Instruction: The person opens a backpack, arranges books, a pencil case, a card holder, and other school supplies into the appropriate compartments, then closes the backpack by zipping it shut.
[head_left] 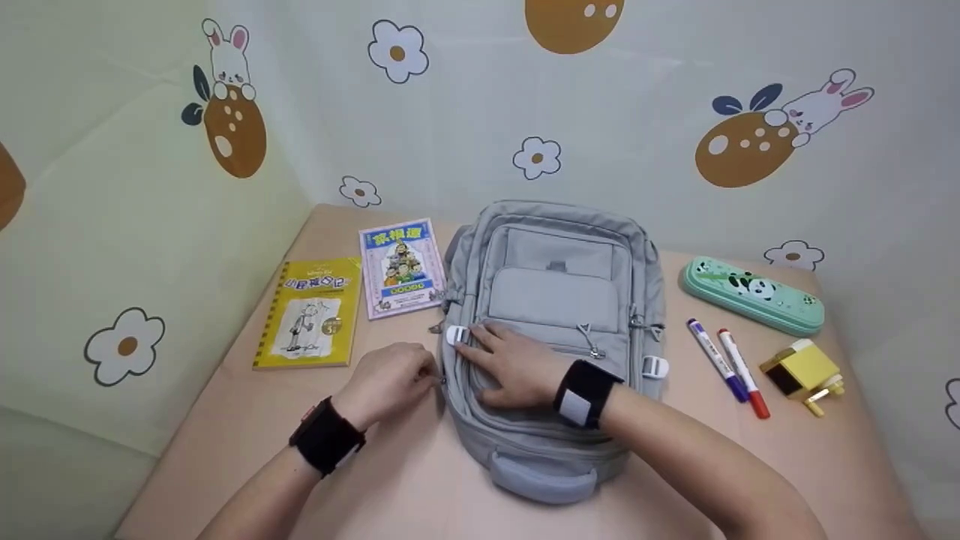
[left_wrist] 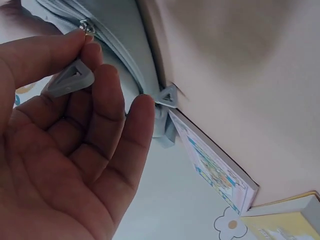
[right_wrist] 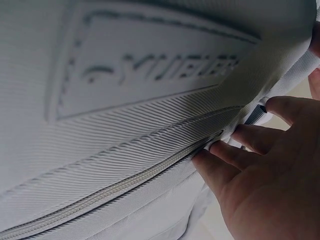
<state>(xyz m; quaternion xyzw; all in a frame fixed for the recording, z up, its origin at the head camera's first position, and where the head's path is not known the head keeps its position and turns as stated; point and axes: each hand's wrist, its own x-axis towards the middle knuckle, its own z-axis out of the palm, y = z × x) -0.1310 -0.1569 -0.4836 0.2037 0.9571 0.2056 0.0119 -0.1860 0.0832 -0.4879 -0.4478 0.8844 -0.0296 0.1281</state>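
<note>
A zipper slider [left_wrist: 86,26] at the left edge of a grey backpack [head_left: 559,300] is being pinched by the left hand [head_left: 386,382], its grip narrow, with thumb and index finger meeting at the metal; a triangular tab [left_wrist: 70,89] is being cupped just below them. The backpack's front is being pressed by the right hand [head_left: 517,367], whose grip is being kept wide, fingers spread near a white buckle [head_left: 456,335].

The backpack is being supported by the counter [head_left: 390,480], front upward, its carry handle [head_left: 544,480] being turned toward the person. Its left side is being flanked by a pink-bordered book [head_left: 401,266] and a yellow book [head_left: 307,315]; its right side, by a green pencil case [head_left: 754,296], a purple marker [head_left: 716,360], a red marker [head_left: 742,371] and a yellow box-shaped object [head_left: 802,367].
</note>
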